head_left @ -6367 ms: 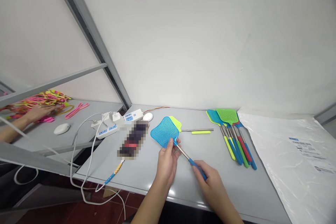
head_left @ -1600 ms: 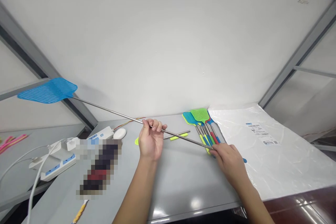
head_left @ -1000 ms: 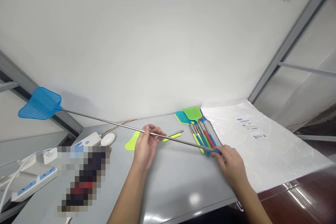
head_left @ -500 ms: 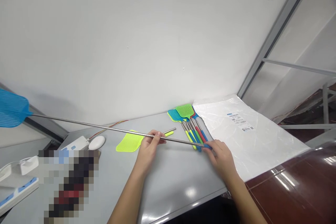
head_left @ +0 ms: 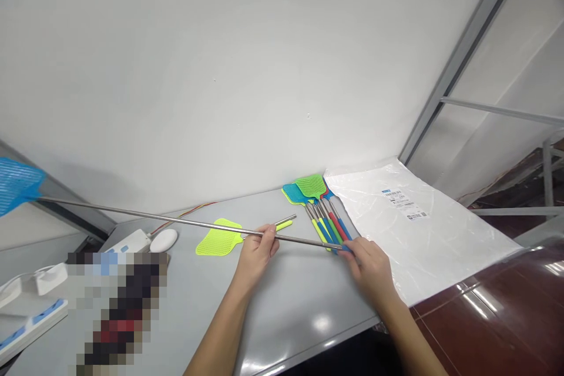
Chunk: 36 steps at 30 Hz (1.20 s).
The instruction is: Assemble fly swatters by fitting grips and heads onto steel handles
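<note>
Super long blue swatter (head_left: 20,183), two-handed
Slants from the left edge down to lower centre-right; left hand (head_left: 258,249) pinches the pole (head_left: 176,220), right hand's (head_left: 371,262) fingers grip its near end.

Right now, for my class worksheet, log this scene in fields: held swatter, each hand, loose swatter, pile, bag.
Held swatter: blue, head cut by picture's left edge
Left hand: gripping its rod
Right hand: gripping its handle, mostly hidden
Loose swatter: yellow, on table, partly behind left hand
Pile: mixed-colour swatters, left of bag
Bag: white, printed label
</note>
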Tool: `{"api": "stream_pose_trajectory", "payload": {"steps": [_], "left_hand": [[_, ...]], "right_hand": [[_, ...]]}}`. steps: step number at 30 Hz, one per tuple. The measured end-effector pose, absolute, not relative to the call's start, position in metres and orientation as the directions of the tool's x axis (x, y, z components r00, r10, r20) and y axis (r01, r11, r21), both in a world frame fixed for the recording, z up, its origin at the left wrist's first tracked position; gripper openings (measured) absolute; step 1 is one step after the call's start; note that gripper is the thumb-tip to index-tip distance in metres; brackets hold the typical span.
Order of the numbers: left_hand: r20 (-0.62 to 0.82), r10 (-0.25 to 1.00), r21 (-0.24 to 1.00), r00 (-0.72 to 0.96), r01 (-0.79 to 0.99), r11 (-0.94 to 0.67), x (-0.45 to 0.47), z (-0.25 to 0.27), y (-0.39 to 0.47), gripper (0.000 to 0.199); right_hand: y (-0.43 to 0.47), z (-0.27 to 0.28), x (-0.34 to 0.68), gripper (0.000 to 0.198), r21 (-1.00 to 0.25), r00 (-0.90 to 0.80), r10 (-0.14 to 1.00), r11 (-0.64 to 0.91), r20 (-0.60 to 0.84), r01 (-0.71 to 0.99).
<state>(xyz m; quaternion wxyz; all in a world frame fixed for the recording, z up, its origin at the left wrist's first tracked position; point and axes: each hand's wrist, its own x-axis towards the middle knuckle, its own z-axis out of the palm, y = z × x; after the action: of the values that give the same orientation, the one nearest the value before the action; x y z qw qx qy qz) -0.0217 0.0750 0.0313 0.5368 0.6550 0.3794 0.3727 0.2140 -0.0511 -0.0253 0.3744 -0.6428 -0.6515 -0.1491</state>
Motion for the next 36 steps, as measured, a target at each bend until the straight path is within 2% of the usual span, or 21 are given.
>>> {"api": "stream_pose_trajectory", "payload": {"steps": [3,8,12,15,20,24,27,36], "left_hand": [[0.062,0.893,0.988,0.445,0.101,-0.119,-0.015,0.030,0.069,0.043],[0.022,0.791,0.994,0.611,0.068,-0.080,0.010,0.023,0.047,0.041],[0.043,0.786,0.993,0.617,0.059,-0.102,0.012,0.022,0.045,0.044],[0.072,0.830,0.989,0.553,0.069,-0.132,0.000,0.024,0.056,0.049],[0.142,0.948,0.990,0.285,-0.027,-0.140,-0.025,0.032,0.077,0.049],[0.227,0.962,0.969,0.155,-0.139,-0.206,-0.033,0.040,0.081,0.047],[0.233,0.970,0.967,0.070,-0.119,-0.224,-0.032,0.042,0.079,0.048],[0.172,0.982,0.984,0.084,-0.065,-0.167,-0.017,0.032,0.074,0.043]], "right_hand": [[-0.050,-0.025,0.205,0.014,-0.275,0.090,0.714,0.147,0.694,0.950],[-0.041,-0.024,0.174,0.014,-0.315,0.053,0.742,0.217,0.668,0.924],[-0.036,-0.022,0.169,0.016,-0.347,0.062,0.749,0.230,0.660,0.909],[-0.038,-0.022,0.176,0.015,-0.372,0.094,0.745,0.216,0.660,0.903],[-0.046,-0.024,0.183,0.014,-0.408,0.146,0.741,0.185,0.656,0.894],[-0.048,-0.024,0.182,0.015,-0.425,0.147,0.742,0.200,0.654,0.883],[-0.047,-0.025,0.182,0.015,-0.431,0.143,0.745,0.208,0.652,0.878],[-0.049,-0.025,0.182,0.013,-0.411,0.164,0.714,0.187,0.681,0.892]]}}
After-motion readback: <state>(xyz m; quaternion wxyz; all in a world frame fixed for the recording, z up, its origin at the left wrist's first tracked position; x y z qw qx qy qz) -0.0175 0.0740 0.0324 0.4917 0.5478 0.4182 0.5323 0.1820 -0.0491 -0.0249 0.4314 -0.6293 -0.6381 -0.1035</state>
